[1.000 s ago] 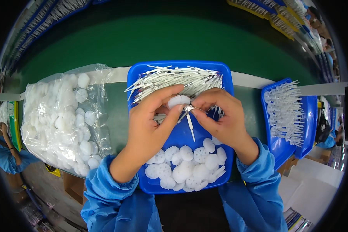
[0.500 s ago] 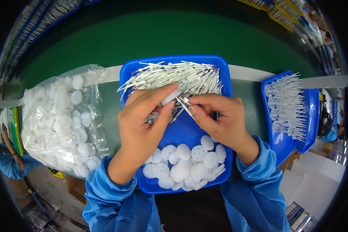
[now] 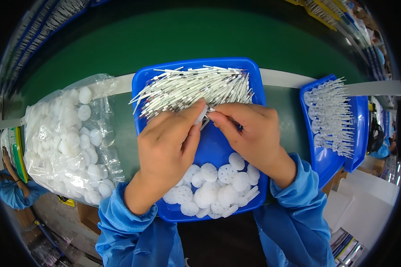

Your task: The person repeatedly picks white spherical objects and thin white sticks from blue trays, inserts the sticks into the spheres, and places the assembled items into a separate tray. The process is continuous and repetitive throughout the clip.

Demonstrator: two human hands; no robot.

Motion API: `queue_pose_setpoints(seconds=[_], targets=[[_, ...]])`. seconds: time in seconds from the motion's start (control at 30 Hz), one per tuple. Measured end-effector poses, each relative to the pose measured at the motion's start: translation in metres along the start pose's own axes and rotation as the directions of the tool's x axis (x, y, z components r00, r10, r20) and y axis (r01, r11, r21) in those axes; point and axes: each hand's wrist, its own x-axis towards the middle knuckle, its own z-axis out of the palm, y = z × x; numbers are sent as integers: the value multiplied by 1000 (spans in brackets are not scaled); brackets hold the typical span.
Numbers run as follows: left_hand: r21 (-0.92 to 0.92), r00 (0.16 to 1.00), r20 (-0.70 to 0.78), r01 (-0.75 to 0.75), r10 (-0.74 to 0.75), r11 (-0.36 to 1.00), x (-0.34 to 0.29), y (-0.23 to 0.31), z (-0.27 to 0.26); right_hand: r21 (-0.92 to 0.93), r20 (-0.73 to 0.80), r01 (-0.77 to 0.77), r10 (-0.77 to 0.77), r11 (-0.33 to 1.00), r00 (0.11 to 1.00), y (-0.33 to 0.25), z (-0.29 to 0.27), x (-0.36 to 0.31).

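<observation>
A green worktable bears a blue tray above grey floor.

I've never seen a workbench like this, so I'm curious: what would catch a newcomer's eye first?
Probably the bright blue tray in the middle, with thin white sticks heaped at its far end and loose white discs at its near end. Over it, the left hand, pinching a single disc, meets the right hand. A clear plastic bag of discs lies to the left.
</observation>
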Motion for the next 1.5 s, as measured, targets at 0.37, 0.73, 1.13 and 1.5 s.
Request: queue_pose_setpoints(seconds=[0.37,0.73,1.13,1.5], targets=[[-517,964,55,249,-259,819,-2,-6,7,98,-34,76,-73,992,997,6,-2,5],[-161,985,-71,-170,160,972,5,-9,-2,472,147,-129,67,872,987,7,-10,2],[-130,976,-107,-202,189,971,3,-6,1,756,275,-250,53,604,960,15,-10,-2],[-313,986,-41,-165,160,936,5,-6,-3,663,297,-349,195,663,935,12,-15,-1]])
